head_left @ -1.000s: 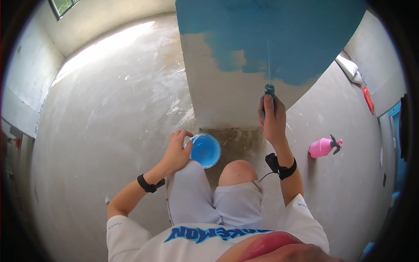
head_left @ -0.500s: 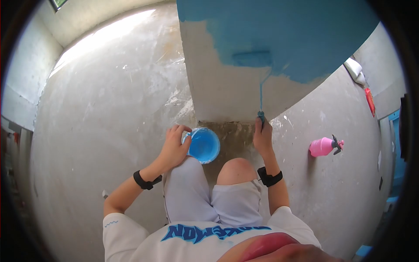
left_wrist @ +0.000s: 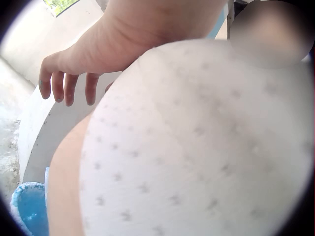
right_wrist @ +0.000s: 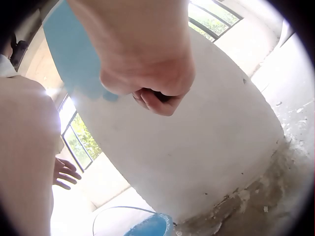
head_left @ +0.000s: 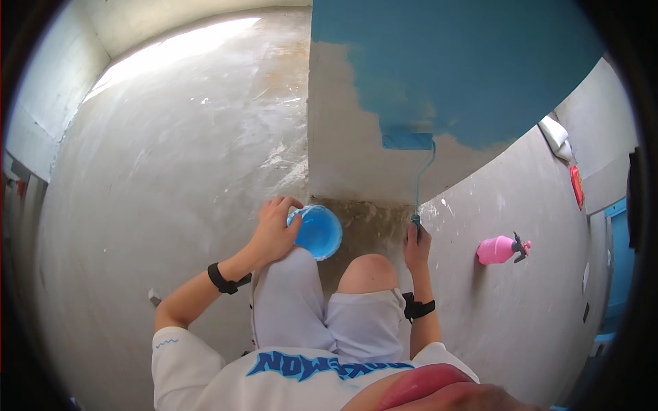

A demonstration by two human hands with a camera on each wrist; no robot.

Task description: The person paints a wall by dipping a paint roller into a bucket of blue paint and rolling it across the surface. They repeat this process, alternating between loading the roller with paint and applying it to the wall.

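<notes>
In the head view my right hand (head_left: 417, 248) grips the handle of a paint roller (head_left: 407, 141). The roller's blue sleeve lies against the wall panel (head_left: 343, 147), at the lower edge of its blue paint. In the right wrist view the fingers curl in, and the roller is hidden behind the hand. My left hand (head_left: 273, 229) rests by the left knee, its fingers beside the rim of a blue paint bucket (head_left: 334, 226). The left wrist view shows those fingers hanging loosely with nothing in them, above the bucket (left_wrist: 30, 206).
A pink spray bottle (head_left: 495, 251) stands on the concrete floor to the right. Farther off on that side lie a red packet (head_left: 576, 188) and a white roll (head_left: 555, 138). A small grey block (head_left: 154, 296) is near my left elbow. The bucket's thin handle (right_wrist: 115, 207) arches up.
My right hand has come down toward the knee, drawing the roller down the panel; its sleeve, hidden behind the hand's reach at first, now shows lower. The left hand stays by the bucket.
</notes>
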